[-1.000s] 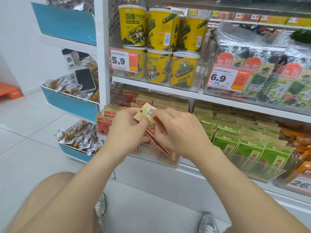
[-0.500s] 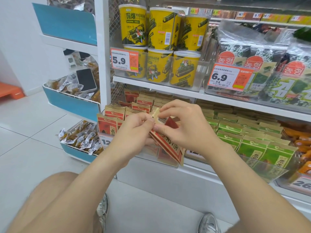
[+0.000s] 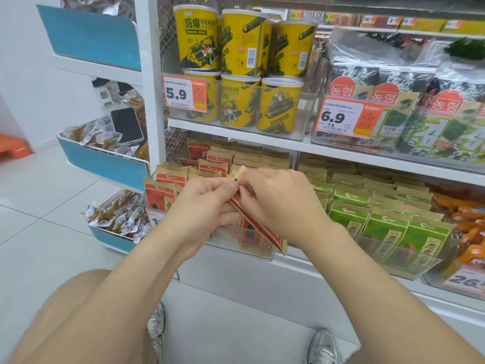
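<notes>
A flat red and tan snack packet (image 3: 262, 229) is seen edge-on, tilted from upper left to lower right, in front of a clear bin (image 3: 252, 252) of the same red packets (image 3: 168, 185). My left hand (image 3: 204, 206) pinches the packet near its top, thumb against its edge. My right hand (image 3: 278, 200) grips it from the right, fingers curled round its upper part. The packet's lower end hangs over the bin's front wall. Its top sealed edge (image 3: 240, 172) sticks up between my hands.
Green packets (image 3: 380, 222) fill the bin to the right. Yellow tubs (image 3: 241, 69) and seaweed bags (image 3: 420, 114) stand on the shelf above. At left, blue bins (image 3: 105, 164) hold wrapped snacks and a phone (image 3: 126, 125). My knee and shoes are below, on the tiled floor.
Both hands have turned the packet from face-up to edge-on and lowered it toward the bin of red packets. The view has shifted slightly closer to the shelf.
</notes>
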`<action>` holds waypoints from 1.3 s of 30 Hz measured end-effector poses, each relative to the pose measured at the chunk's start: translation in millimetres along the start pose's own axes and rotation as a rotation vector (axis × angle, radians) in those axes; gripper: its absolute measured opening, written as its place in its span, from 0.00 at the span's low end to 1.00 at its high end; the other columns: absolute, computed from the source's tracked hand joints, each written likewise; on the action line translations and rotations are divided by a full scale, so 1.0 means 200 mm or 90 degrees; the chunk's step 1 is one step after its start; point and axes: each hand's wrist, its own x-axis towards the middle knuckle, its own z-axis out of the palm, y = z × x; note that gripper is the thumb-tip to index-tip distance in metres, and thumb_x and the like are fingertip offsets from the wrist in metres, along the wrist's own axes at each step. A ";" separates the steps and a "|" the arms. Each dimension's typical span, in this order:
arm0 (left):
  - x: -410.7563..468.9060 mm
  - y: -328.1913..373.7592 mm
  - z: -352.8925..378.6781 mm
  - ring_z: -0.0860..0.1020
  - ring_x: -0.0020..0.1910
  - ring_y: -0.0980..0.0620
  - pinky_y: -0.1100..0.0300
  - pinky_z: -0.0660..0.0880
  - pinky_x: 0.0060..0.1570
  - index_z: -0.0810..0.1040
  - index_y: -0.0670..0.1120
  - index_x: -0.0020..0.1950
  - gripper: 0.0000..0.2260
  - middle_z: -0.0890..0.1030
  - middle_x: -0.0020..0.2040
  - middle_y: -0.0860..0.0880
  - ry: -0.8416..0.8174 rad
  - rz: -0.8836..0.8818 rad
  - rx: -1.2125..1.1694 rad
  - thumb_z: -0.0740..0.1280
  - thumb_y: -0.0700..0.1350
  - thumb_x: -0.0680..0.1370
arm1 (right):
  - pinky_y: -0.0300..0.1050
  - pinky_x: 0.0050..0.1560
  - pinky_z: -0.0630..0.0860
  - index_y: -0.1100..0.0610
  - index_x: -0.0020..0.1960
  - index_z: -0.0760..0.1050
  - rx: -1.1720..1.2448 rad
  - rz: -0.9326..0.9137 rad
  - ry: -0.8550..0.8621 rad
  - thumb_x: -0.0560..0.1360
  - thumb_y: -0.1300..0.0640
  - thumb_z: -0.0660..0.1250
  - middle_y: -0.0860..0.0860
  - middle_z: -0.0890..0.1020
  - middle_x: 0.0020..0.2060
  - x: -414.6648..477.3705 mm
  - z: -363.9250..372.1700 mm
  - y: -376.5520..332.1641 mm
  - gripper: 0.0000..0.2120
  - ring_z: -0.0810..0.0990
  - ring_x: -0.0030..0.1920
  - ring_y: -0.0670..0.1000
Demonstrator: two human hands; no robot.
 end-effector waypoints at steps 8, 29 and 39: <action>0.00 -0.01 0.00 0.87 0.55 0.38 0.58 0.85 0.48 0.80 0.28 0.58 0.15 0.84 0.55 0.29 0.024 0.030 0.105 0.60 0.39 0.89 | 0.44 0.32 0.62 0.56 0.47 0.77 -0.014 0.042 -0.001 0.81 0.52 0.66 0.51 0.79 0.44 0.00 0.02 -0.02 0.08 0.81 0.38 0.58; -0.06 0.07 -0.01 0.89 0.43 0.43 0.68 0.76 0.26 0.85 0.35 0.52 0.10 0.89 0.44 0.38 0.076 0.030 0.135 0.65 0.36 0.85 | 0.48 0.57 0.77 0.48 0.50 0.80 0.364 0.242 -0.100 0.84 0.50 0.67 0.44 0.75 0.54 0.01 0.03 0.02 0.06 0.80 0.53 0.47; -0.02 0.04 -0.03 0.88 0.41 0.40 0.54 0.84 0.32 0.87 0.47 0.50 0.09 0.88 0.40 0.43 0.216 0.152 0.215 0.68 0.45 0.85 | 0.49 0.60 0.80 0.43 0.66 0.74 0.462 0.250 -0.126 0.78 0.46 0.75 0.41 0.76 0.61 0.00 0.00 0.01 0.19 0.80 0.59 0.42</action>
